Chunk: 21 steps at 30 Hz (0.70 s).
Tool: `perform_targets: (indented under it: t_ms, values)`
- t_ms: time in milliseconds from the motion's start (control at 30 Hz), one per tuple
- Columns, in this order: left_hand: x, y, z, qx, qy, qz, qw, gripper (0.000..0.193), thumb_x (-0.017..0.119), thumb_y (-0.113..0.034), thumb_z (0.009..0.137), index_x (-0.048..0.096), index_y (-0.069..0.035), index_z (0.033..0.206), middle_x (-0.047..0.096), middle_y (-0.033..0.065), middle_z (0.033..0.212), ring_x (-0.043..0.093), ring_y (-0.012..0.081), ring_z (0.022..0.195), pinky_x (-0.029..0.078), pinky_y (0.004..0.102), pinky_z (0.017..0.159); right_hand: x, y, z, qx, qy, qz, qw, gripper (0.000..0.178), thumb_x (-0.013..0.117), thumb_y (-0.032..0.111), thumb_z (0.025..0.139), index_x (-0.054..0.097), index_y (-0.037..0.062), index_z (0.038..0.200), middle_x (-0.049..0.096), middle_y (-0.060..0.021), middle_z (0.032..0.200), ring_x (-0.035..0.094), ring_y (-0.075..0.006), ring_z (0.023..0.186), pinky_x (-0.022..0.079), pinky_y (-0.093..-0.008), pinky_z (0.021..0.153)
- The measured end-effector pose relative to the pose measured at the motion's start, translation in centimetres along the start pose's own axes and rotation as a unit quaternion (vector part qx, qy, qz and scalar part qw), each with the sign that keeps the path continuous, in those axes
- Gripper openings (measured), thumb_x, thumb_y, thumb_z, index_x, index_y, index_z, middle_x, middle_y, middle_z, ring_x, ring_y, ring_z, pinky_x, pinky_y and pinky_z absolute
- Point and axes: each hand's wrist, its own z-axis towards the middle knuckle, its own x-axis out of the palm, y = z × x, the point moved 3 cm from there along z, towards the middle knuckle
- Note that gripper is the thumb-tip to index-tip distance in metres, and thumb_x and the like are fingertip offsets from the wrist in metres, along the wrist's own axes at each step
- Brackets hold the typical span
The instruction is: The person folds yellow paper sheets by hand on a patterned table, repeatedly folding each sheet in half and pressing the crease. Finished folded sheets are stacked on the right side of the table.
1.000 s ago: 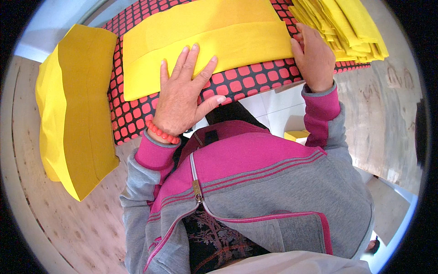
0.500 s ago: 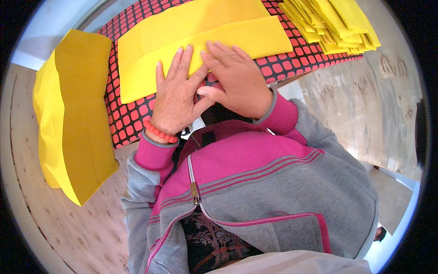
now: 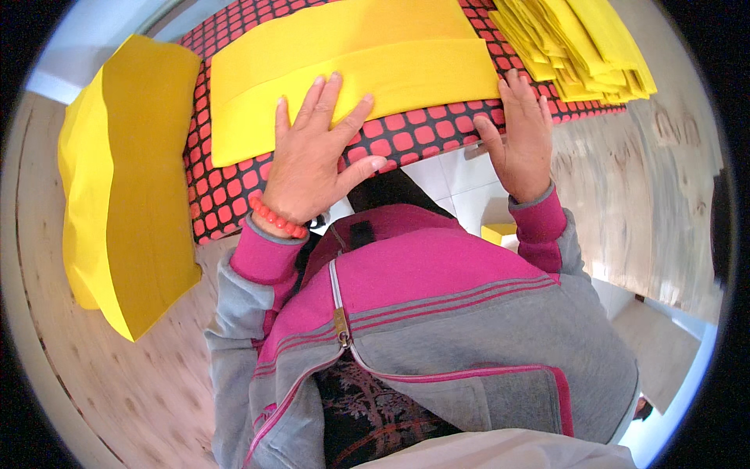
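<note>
A yellow sheet of fabric (image 3: 406, 74), its near side folded over in a wide band, lies on a red-and-black patterned cloth (image 3: 410, 129) that covers the table. My left hand (image 3: 312, 152), with a red bead bracelet at the wrist, rests spread on the near left part of the folded band and holds nothing. Near the fabric's right corner is my right hand (image 3: 523, 141), fingers stretched out and the fingertips by the edge. Nothing shows in its grasp.
A stack of folded yellow fabric pieces (image 3: 586, 51) sits at the far right of the table. More yellow fabric (image 3: 144, 187) hangs over a pale wooden surface (image 3: 168, 352) at the left. Another wooden board (image 3: 633, 187) stands to the right.
My right hand has moved right, from beside my left hand to the fabric's right corner. My left hand stays on the folded band, and the view has shifted slightly.
</note>
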Motion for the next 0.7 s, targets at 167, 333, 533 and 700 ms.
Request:
perform_targets:
  t_ms: [167, 333, 533, 700]
  values:
    - [0.2, 0.3, -0.2, 0.003, 0.005, 0.011, 1.0, 0.071, 0.057, -0.06, 0.088, 0.046, -0.022, 0.147, 0.03, 0.0219, 0.156, 0.029, 0.0402, 0.145, 0.018, 0.064, 0.113, 1.8, 6.0, 3.0, -0.095, 0.001, 0.11, 0.989, 0.062, 0.066, 0.043, 0.088, 0.055, 0.0012, 0.132, 0.048, -0.0196, 0.146, 0.044, -0.0334, 0.136, 0.029, -0.0495, 0.113]
    - [0.2, 0.2, -0.4, -0.003, -0.011, 0.004, 1.0, 0.074, 0.061, -0.056, 0.087, 0.044, -0.019, 0.148, 0.032, 0.0215, 0.155, 0.031, 0.0393, 0.144, 0.019, 0.0634, 0.113, 3.3, 8.8, 3.6, -0.162, 0.093, 0.137, 0.973, 0.059, 0.064, 0.04, 0.089, 0.055, 0.0008, 0.133, 0.049, -0.0166, 0.145, 0.045, -0.0308, 0.136, 0.032, -0.0481, 0.113]
    - [1.0, -2.6, -0.2, 0.037, -0.031, -0.117, 0.992, 0.083, 0.059, -0.054, 0.089, 0.034, -0.004, 0.151, 0.032, 0.0223, 0.155, 0.031, 0.0374, 0.144, 0.02, 0.0577, 0.116, 3.4, 8.9, 3.3, -0.165, 0.093, 0.11, 0.976, 0.051, 0.06, 0.029, 0.093, 0.053, 0.0028, 0.135, 0.049, -0.0127, 0.146, 0.046, -0.0273, 0.136, 0.034, -0.0467, 0.112]
    - [0.4, -0.2, -2.8, -0.034, -0.008, -0.03, 0.999, 0.086, 0.059, -0.054, 0.089, 0.031, 0.0, 0.151, 0.03, 0.0222, 0.157, 0.028, 0.0363, 0.146, 0.019, 0.0526, 0.118, 3.3, 9.7, 3.1, -0.18, 0.089, 0.096, 0.975, 0.05, 0.061, 0.026, 0.092, 0.052, 0.0029, 0.136, 0.049, -0.0131, 0.146, 0.045, -0.0273, 0.136, 0.033, -0.0457, 0.113]
